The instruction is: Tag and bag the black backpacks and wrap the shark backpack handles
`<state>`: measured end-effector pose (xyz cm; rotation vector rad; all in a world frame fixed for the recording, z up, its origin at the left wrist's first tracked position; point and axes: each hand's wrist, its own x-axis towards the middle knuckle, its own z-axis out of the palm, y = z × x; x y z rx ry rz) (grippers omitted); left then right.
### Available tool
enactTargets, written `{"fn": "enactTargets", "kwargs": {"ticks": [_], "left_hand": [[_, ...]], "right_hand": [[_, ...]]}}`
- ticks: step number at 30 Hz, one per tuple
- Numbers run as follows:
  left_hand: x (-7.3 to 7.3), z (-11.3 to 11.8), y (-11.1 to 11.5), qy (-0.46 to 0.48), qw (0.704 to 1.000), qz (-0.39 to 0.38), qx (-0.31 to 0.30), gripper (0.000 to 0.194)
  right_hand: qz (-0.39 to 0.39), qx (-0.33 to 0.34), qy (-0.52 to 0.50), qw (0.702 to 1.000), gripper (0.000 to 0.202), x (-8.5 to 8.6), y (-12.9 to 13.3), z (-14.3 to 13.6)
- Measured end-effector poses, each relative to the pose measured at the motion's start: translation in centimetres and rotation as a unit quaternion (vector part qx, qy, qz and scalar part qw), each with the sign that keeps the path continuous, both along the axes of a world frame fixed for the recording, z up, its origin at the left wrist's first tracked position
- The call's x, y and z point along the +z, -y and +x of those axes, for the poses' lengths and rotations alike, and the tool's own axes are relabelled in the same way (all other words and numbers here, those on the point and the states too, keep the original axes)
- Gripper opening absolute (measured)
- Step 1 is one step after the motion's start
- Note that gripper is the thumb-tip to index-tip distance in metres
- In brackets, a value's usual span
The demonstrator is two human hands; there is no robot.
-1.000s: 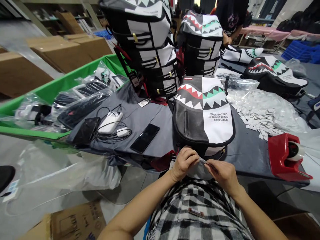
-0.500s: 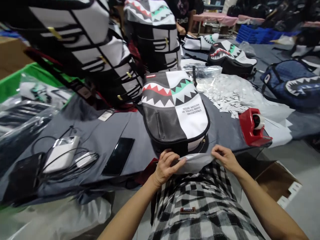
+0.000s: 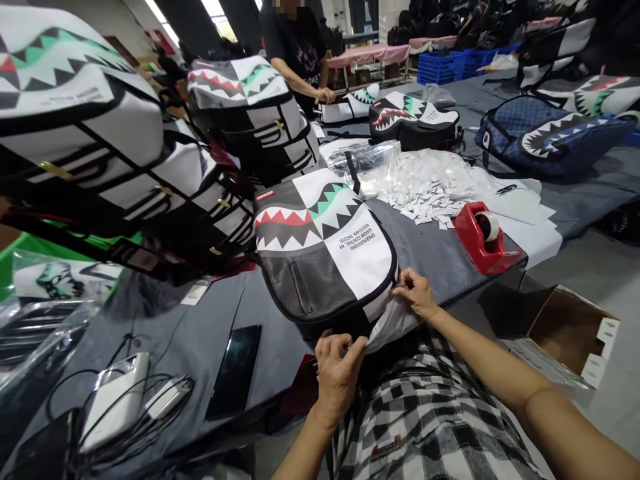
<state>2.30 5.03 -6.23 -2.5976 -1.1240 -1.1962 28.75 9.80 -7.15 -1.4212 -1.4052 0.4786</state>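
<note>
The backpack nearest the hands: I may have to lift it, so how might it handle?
The backpack lies broad with its front panel up, so it probably won't roll if nudged. Its full, rounded front suggests a padded body that gives slightly yet keeps its shape. The black strap at its far end could swing or snag.

The tall stack of black-and-white backpacks point(image 3: 105, 163) is cut by the left edge. At its ends, the thin whitish plastic sheet point(image 3: 391, 325) is partly covered by the left grip point(image 3: 335, 373) and the right grip point(image 3: 417, 295). The standing person in the black shirt point(image 3: 295, 50) is cut by the top edge; the chest print is too small for sure reading.
</note>
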Motion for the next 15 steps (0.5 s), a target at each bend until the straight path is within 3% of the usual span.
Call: {"fn": "enactTargets", "kwargs": {"ticks": [4,7,10,13,15], "left_hand": [[-0.3,0.3,0.3,0.022,1.000,-0.004,0.016,0.017],[-0.5,0.3,0.3,0.029,0.999,-0.002,0.015,0.016],[-0.6,0.3,0.2,0.029,0.999,0.001,0.016,0.017],[-0.4,0.3,0.1,0.025,0.999,0.006,0.019,0.016],[-0.3,0.4,0.1,0.022,1.000,0.014,0.016,0.015]], "right_hand": [[0.158,-0.116,0.097,0.976,0.036,0.2,3.0,-0.3],[0.234,-0.045,0.161,0.958,0.002,0.5,5.7,-1.4],[0.200,0.016,0.156,0.967,0.017,0.2,6.7,-2.9],[0.122,-0.044,0.058,0.990,0.019,-0.5,6.0,-3.4],[0.055,-0.072,-0.050,0.995,0.030,-0.8,5.0,-2.9]]}}
